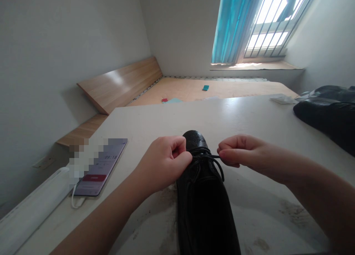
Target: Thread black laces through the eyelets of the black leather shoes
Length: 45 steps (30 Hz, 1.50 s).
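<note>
A black leather shoe lies on the white table, toe pointing away from me. My left hand is closed in a pinch on the shoe's black lace at the left of the eyelets. My right hand is closed on the other end of the lace, pulled out to the right. The lace runs taut between both hands across the top of the shoe.
A phone with a lit screen and a white cable lies at the left of the table. A black bag sits at the right edge. Beyond the table are a bare wooden bed frame and a barred window with a blue curtain.
</note>
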Available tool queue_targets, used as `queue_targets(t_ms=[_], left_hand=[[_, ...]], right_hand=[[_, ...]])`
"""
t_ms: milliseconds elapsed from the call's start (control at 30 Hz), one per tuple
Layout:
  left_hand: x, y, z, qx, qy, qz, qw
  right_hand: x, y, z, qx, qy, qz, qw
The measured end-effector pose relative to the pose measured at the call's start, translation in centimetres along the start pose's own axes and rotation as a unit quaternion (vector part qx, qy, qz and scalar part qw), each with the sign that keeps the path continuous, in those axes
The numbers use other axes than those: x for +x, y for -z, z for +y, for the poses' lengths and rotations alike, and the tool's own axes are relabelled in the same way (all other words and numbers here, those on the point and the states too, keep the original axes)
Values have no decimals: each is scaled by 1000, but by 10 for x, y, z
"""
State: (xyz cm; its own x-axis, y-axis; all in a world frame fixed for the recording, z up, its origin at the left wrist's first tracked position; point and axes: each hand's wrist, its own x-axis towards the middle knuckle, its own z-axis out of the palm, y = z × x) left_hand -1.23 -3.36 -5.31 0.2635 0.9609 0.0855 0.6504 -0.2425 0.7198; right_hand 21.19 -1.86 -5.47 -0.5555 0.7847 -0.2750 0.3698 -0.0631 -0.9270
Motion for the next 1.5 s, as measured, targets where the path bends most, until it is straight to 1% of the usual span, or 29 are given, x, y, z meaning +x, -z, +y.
queue_targets(t_ms=[100, 133, 167, 200, 233, 267, 333, 367, 400, 433, 467, 533, 567, 633, 700, 767, 867, 933, 1067, 1167, 1233, 1333, 1500], left_hand=[[-1, 1, 1, 22, 11, 6, 1000], [-1, 1, 1, 17, 13, 12, 1000], [0, 1, 0, -9, 17, 12, 1000], [1, 1, 0, -58, 21, 5, 998], [2, 0, -1, -129, 29, -8, 991], [3, 0, -2, -213, 42, -25, 976], [6, 1, -4, -356, 73, -64, 930], [7, 2, -5, -390, 82, -76, 914], [8, 4, -5, -396, 83, -82, 911], [7, 6, -5, -375, 77, -84, 920], [6, 9, -5, -332, 66, -83, 937], [3, 14, -4, -216, 43, -84, 972], [1, 16, -4, -159, 33, -94, 982], [-2, 19, -3, -73, 2, -121, 990], [-3, 20, -3, -32, -37, -137, 989], [-3, 19, -3, -30, -50, -142, 988], [-1, 15, -4, -71, -14, -147, 986], [1, 12, -5, -119, 9, -157, 980], [0, 7, -4, -235, 51, -182, 954], [-1, 6, -2, -286, 70, -197, 935], [-1, 7, -1, -286, 68, -202, 934], [-1, 6, -1, -253, 49, -199, 946], [2, 2, -4, -181, 9, -168, 969]], right_hand=[[-2, 6, 2, -7, -2, -9, 1000], [-1, 8, 3, 0, 4, -12, 1000], [0, 10, 3, 13, 12, -17, 1000], [1, 12, 4, 30, 19, -25, 999], [3, 14, 6, 47, 25, -36, 998], [5, 15, 7, 64, 29, -50, 996], [9, 17, 9, 85, 40, -80, 992], [10, 17, 10, 89, 46, -91, 991], [11, 17, 11, 91, 49, -96, 990], [11, 16, 11, 92, 52, -100, 989], [11, 15, 11, 95, 54, -103, 989], [11, 14, 11, 106, 56, -108, 987], [11, 13, 11, 115, 56, -109, 986], [11, 12, 11, 134, 60, -104, 984], [11, 11, 11, 150, 62, -95, 982], [12, 10, 12, 167, 62, -91, 980], [13, 10, 15, 178, 66, -97, 977], [14, 9, 16, 175, 74, -101, 977], [15, 9, 18, 172, 78, -101, 977], [16, 7, 18, 188, 71, -95, 975], [16, 6, 18, 195, 65, -93, 974], [16, 6, 18, 182, 63, -89, 977], [14, 8, 14, 161, 56, -93, 981]])
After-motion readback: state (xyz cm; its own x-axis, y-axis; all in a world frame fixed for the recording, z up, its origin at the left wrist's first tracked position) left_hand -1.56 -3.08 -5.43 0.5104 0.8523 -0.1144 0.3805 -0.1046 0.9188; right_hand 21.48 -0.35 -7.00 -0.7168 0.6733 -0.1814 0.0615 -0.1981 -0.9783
